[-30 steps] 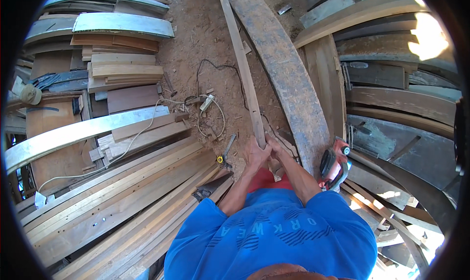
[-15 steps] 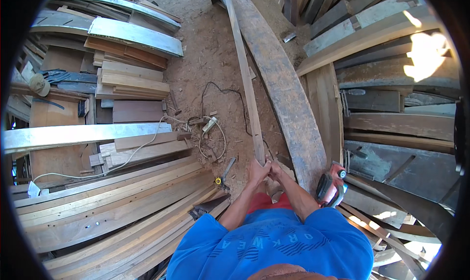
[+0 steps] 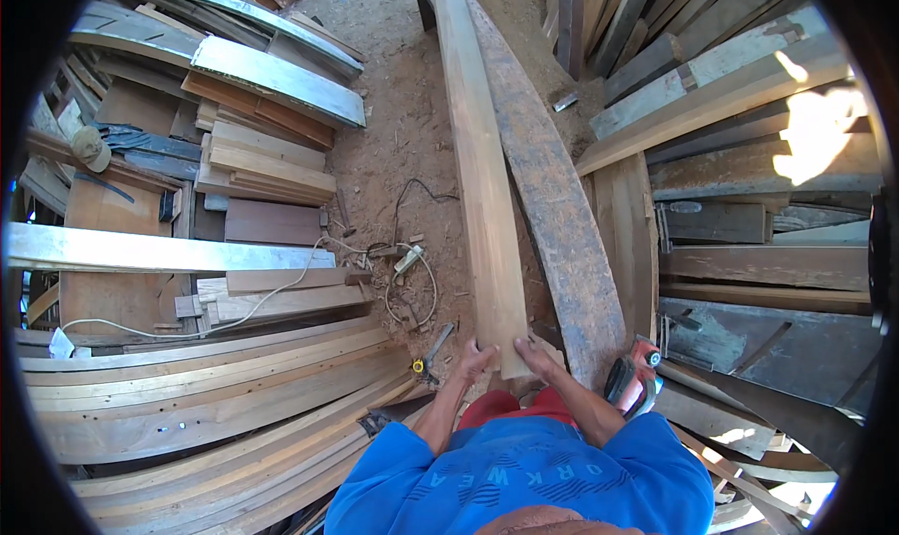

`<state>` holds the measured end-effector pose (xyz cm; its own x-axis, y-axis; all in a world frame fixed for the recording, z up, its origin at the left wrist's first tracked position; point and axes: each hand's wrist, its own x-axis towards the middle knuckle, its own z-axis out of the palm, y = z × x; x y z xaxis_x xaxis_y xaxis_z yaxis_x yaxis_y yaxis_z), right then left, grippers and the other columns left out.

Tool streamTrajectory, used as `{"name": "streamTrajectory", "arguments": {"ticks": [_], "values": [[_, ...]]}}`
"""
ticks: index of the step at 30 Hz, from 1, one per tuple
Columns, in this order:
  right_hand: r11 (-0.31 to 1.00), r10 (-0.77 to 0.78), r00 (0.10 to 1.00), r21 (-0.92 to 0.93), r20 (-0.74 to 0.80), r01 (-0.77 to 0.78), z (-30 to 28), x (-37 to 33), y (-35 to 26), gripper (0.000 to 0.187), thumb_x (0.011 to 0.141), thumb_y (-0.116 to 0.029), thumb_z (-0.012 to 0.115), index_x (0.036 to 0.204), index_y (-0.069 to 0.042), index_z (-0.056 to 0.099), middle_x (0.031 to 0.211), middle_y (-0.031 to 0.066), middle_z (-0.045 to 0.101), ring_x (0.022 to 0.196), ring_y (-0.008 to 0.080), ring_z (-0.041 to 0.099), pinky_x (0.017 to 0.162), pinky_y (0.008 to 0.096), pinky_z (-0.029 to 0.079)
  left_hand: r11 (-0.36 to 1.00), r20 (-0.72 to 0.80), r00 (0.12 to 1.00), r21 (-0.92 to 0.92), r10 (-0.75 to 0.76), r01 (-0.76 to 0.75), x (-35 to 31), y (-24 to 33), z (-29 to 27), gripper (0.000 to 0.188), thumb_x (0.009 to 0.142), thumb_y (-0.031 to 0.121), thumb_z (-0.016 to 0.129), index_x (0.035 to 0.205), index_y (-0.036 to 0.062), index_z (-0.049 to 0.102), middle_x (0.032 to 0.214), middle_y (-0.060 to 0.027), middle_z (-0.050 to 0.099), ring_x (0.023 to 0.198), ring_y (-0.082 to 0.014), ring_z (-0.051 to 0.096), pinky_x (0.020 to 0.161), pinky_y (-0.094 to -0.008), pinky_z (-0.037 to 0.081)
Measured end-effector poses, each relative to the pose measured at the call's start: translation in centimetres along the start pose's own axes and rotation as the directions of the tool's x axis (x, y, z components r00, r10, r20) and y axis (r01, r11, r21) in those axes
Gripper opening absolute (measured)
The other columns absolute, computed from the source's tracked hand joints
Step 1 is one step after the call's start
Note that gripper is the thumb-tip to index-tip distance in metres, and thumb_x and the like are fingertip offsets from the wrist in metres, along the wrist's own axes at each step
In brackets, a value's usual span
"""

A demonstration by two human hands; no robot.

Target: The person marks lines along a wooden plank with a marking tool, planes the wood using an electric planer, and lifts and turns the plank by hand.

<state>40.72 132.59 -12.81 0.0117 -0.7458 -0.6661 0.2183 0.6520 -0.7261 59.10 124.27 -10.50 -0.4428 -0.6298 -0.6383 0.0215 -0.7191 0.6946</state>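
Observation:
A long pale wooden plank (image 3: 494, 254) stretches away from me, its broad face turned up. My left hand (image 3: 476, 359) is closed on the left edge of its near end, thumb on top. On the right edge of the same end, my right hand (image 3: 537, 359) grips it too. The fingers beneath the plank are hidden. The plank's far part lies over or against a worn, paint-stained bench board (image 3: 571, 226); I cannot tell exactly where they touch. By the board's near end, close to my right forearm, sits a red power tool (image 3: 637, 371).
Stacked boards (image 3: 225, 385) fill the left side, and more timber (image 3: 749, 207) is piled at the right. A white power strip (image 3: 408, 259) with cords lies on the dirt floor (image 3: 393, 132). A yellow tape measure (image 3: 419, 366) rests near my left forearm.
The plank has turned from its narrow edge to its broad face. My hands have moved apart, from close together to one on each edge of its near end.

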Motion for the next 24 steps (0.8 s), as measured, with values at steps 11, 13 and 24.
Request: {"name": "streamTrajectory", "arguments": {"ticks": [11, 13, 24], "values": [[0.984, 0.138, 0.99, -0.111, -0.043, -0.142, 1.2, -5.8, 0.3, 0.062, 0.104, -0.05, 0.044, 0.124, 0.006, 0.062, 0.102, 0.0182, 0.07, 0.091, 0.0229, 0.067, 0.083, 0.0375, 0.053, 0.992, 0.099, 0.988, -0.009, -0.121, 0.122, -3.6, -1.7, 0.6, 0.056, 0.084, 0.026, 0.08, 0.129, 0.0005, 0.058, 0.114, -0.0087, 0.068, 0.101, -0.0195, 0.067, 0.089, -0.0366, 0.056], [0.938, 0.248, 0.968, -0.257, 0.032, -0.231, 3.2, -5.0, -1.7, 0.066, 0.101, -0.054, 0.047, 0.119, 0.007, 0.065, 0.103, 0.0214, 0.07, 0.09, 0.0248, 0.069, 0.082, 0.0391, 0.053, 0.991, 0.067, 0.989, 0.036, -0.134, 0.132, -3.9, -1.9, -2.9, 0.06, 0.084, 0.028, 0.081, 0.131, -0.0002, 0.056, 0.116, -0.0094, 0.067, 0.102, -0.0197, 0.066, 0.089, -0.0371, 0.055], [0.809, 0.298, 0.954, -0.525, -0.022, -0.265, 4.0, -0.4, 2.2, 0.072, 0.094, -0.057, 0.058, 0.117, 0.011, 0.064, 0.111, 0.0325, 0.067, 0.112, 0.0379, 0.064, 0.096, 0.0439, 0.049, 0.968, -0.001, 0.997, 0.24, -0.08, 0.078, -0.3, -6.0, -7.3, 0.061, 0.088, 0.031, 0.077, 0.136, 0.0014, 0.053, 0.119, -0.0084, 0.066, 0.106, -0.0174, 0.062, 0.094, -0.0347, 0.05]]}}
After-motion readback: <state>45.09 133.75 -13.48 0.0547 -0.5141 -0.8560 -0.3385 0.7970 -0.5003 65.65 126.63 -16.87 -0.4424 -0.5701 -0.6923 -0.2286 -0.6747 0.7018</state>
